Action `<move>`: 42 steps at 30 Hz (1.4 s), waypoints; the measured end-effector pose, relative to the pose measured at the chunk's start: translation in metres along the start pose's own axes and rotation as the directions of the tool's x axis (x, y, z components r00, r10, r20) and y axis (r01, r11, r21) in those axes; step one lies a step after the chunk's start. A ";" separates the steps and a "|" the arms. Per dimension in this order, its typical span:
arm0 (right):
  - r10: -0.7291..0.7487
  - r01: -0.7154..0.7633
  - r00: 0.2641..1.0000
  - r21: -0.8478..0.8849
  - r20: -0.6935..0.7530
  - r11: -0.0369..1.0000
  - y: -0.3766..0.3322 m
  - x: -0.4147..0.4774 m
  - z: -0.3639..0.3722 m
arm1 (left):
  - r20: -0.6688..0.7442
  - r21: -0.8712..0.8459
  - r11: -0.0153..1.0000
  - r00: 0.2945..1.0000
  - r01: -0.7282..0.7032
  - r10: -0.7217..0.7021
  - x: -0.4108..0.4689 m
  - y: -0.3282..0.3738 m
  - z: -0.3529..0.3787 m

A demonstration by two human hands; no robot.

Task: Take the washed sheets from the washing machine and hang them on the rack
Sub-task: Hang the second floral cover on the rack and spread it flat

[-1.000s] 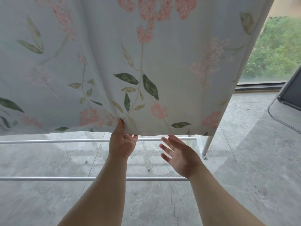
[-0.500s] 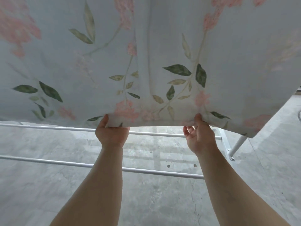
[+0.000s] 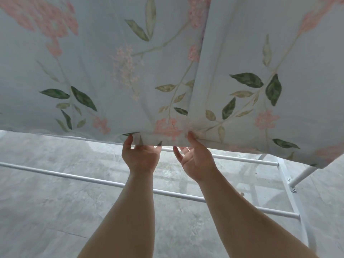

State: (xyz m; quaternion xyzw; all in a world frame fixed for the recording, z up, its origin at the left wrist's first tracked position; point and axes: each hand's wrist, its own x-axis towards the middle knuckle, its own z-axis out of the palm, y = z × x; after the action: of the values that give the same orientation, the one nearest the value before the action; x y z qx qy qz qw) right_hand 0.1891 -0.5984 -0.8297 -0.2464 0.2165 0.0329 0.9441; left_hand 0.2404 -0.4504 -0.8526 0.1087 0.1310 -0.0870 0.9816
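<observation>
Right hand nearer left hand, sheet pinched — marble floor

Only one view here, worn on the person's head. It sits close up against the sheet, so near that the cloth fills the whole upper half, and it looks forward and down past the sheet's lower hem. Beneath the sheet the wide lens takes in the rack rails and the grey floor. The left hand and right hand reach the sheet's hem near mid-frame.
</observation>
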 end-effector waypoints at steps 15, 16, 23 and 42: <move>-0.117 0.123 0.988 0.053 -0.096 0.991 -0.004 -0.003 0.006 | -0.039 -0.076 0.997 0.999 -0.024 0.022 0.022 0.025 0.007; -0.118 0.124 0.989 0.054 -0.094 0.991 -0.004 -0.003 0.005 | -0.055 -0.066 0.997 0.998 -0.037 0.034 0.024 0.029 0.006; -0.120 0.124 0.992 0.123 -0.041 0.985 -0.001 -0.004 0.005 | -0.261 0.073 0.995 0.962 -0.061 0.078 0.032 0.036 0.004; -0.239 0.259 0.954 0.097 -0.182 0.961 -0.010 0.014 0.019 | -0.255 0.173 0.981 0.958 -0.089 0.132 0.032 0.048 -0.005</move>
State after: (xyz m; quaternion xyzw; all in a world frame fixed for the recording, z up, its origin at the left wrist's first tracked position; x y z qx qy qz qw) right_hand 0.2108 -0.5987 -0.8159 -0.2167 0.2645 -0.1206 0.9320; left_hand 0.2796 -0.4078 -0.8573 0.2049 0.2473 -0.0268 0.9466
